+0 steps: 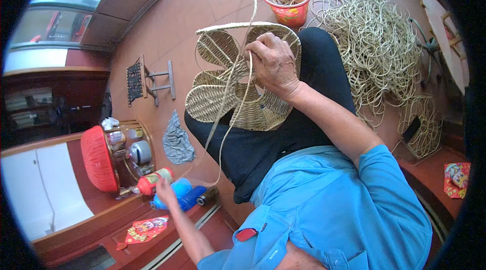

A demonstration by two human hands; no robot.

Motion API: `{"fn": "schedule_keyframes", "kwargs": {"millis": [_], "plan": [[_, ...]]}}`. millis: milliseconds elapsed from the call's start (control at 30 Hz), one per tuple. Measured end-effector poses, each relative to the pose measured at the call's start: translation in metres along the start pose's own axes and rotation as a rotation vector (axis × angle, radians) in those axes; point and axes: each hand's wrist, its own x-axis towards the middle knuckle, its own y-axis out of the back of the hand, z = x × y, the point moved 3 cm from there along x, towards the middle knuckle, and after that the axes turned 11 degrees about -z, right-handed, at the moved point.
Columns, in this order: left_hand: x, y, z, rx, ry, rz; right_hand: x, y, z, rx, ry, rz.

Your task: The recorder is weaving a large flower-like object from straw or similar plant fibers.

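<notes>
A woven straw-coloured piece (210, 103) with several petal-shaped panels and a rim lies on my lap, over dark trousers. My right hand (273, 62) is over its upper right part, with thumb and forefinger closed on a twisted cord (247, 90); the other fingers curl over the weave. From the piece, cord strands run down to the left. My left hand (164, 194) is stretched far out to the left, blurred, and looks closed where the strands lead. Its fingertips are not clear. Behind it are a red bottle and blue objects.
A large heap of loose cord (374, 42) lies on the floor at right, beside a red bucket (287, 7) with cord inside. At left are a small stool (147, 80), a grey cloth (177, 141) and a round stand (136, 148) with a red cover.
</notes>
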Motion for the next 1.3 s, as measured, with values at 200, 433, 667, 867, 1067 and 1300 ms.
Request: {"fn": "schedule_keyframes", "kwargs": {"millis": [200, 433, 667, 867, 1067, 1300], "plan": [[-0.089, -0.083, 0.424, -0.046, -0.723, -0.006, -0.003, 0.003, 0.005, -0.07, -0.017, -0.001], [-0.085, -0.094, 0.402, -0.225, -0.679, -0.054, -0.002, 0.004, 0.001, -0.089, -0.069, 0.009], [-0.017, 0.003, 0.069, 0.338, 0.324, 0.043, -0.001, 0.005, 0.013, -0.075, -0.112, 0.072], [-0.046, 0.015, -0.037, 0.929, 0.555, -0.359, 0.0, -0.003, 0.003, -0.045, -0.109, 0.043], [-0.035, -0.052, 0.2, 0.367, -0.236, -0.135, -0.001, 0.002, -0.005, -0.057, -0.092, 0.026], [-0.092, -0.088, 0.429, -0.153, -0.721, -0.324, -0.002, 0.0, -0.01, 0.078, -0.178, -0.043]]}}
